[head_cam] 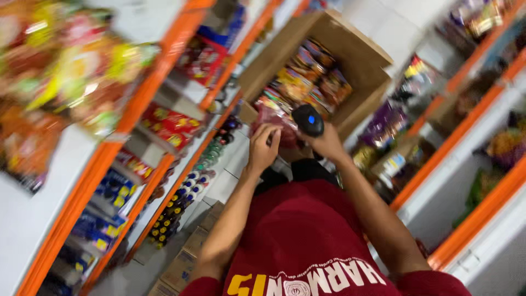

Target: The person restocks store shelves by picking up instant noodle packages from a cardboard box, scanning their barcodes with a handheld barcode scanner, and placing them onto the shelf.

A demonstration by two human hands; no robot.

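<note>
My left hand grips a reddish snack packet at the near rim of an open cardboard box that holds several colourful snack packets. My right hand holds a black handheld scanner with a small blue light, right beside that packet. Both arms reach forward from my dark red shirt.
Orange-edged shelves on the left carry snack bags, red packs and rows of small bottles. More orange-edged shelves with packets stand on the right. Cardboard boxes sit on the white tiled floor at the lower left.
</note>
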